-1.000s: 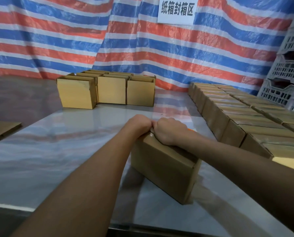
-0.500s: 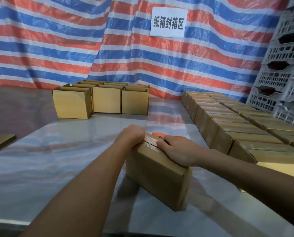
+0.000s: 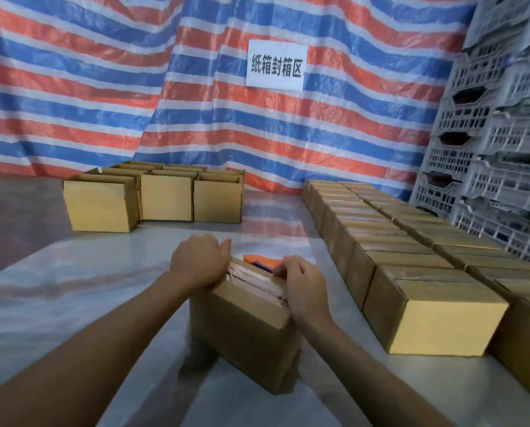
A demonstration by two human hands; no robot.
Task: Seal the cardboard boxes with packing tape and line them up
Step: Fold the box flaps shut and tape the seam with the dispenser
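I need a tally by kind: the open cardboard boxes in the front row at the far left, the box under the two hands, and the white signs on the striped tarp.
open brown cardboard boxes, front row: 3
brown cardboard box being sealed: 1
white paper sign with black characters: 1
Total: 5

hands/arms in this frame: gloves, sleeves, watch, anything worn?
Nothing worn that shows. The left hand and right hand are bare, no gloves, and no rings or nail polish are visible on the fingers. Both forearms are bare up to the frame edge: no sleeves, watch, bracelet or markings in view.
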